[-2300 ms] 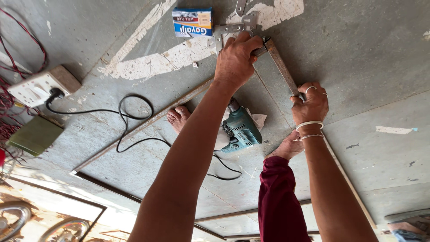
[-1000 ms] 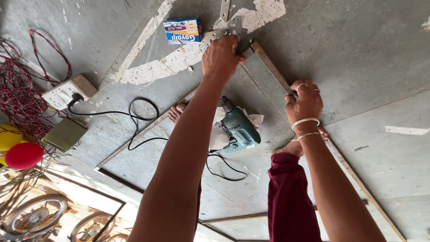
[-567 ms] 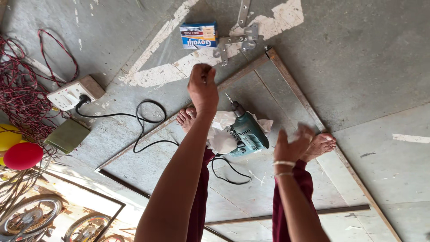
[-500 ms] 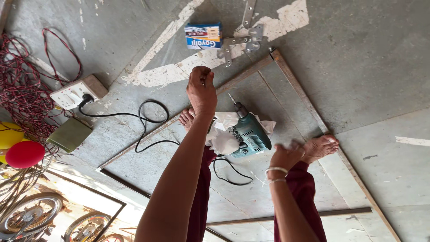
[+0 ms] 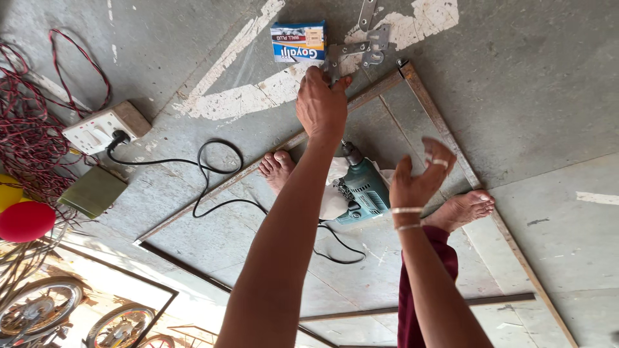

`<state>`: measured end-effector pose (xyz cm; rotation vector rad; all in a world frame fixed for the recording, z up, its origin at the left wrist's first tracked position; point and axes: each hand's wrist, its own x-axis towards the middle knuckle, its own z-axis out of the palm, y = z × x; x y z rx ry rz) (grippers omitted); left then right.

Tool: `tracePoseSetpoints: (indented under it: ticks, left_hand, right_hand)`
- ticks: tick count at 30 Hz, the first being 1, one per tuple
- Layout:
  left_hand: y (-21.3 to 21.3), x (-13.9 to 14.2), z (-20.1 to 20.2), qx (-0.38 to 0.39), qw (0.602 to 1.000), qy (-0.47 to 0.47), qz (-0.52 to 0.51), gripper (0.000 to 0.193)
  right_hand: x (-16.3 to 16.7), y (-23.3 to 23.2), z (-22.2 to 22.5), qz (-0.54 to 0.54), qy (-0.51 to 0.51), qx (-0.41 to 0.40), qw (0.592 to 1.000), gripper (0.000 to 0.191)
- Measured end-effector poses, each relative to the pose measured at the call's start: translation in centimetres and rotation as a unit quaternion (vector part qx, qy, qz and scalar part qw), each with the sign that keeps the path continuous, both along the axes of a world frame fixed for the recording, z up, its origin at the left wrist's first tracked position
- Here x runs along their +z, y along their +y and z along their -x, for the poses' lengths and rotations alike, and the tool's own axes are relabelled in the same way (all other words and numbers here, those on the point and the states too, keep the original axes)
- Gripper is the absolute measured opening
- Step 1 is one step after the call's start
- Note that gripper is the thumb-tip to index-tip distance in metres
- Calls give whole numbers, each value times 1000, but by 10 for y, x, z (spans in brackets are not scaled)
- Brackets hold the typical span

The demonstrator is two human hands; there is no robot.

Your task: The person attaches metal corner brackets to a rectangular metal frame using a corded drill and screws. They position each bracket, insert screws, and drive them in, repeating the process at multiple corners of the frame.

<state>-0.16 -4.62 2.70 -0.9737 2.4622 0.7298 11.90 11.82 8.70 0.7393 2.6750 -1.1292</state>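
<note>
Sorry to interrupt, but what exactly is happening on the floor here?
A person stands barefoot over a thin metal frame laid on the concrete floor. Their left hand reaches to the small metal brackets lying by the frame's corner, next to a small blue box; whether it grips one is unclear. The right hand hangs open and empty above the frame. A teal electric drill lies between the feet, its black cord running to a socket board.

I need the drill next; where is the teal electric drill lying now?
In the head view, the teal drill lies on the floor between the person's two bare feet, inside the metal frame, below the left hand.
</note>
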Motion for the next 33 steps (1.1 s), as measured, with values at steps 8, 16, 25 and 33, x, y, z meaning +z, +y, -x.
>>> tracePoseSetpoints:
  ticks: [8, 16, 25, 33]
  left_hand:
    - [-8, 2, -22, 80, 979, 123, -145, 27]
    - [-25, 23, -45, 250, 841, 144, -457, 17]
    - [40, 23, -18, 160, 899, 51, -405, 14]
    - [57, 11, -7, 30, 973, 125, -192, 16]
  right_hand:
    - [-1, 14, 53, 116, 64, -14, 991, 35]
    - [-5, 22, 70, 249, 32, -21, 968, 33]
    - [-20, 29, 76, 235, 6, 46, 971, 47]
    - [-45, 35, 93, -82, 136, 233, 959, 46]
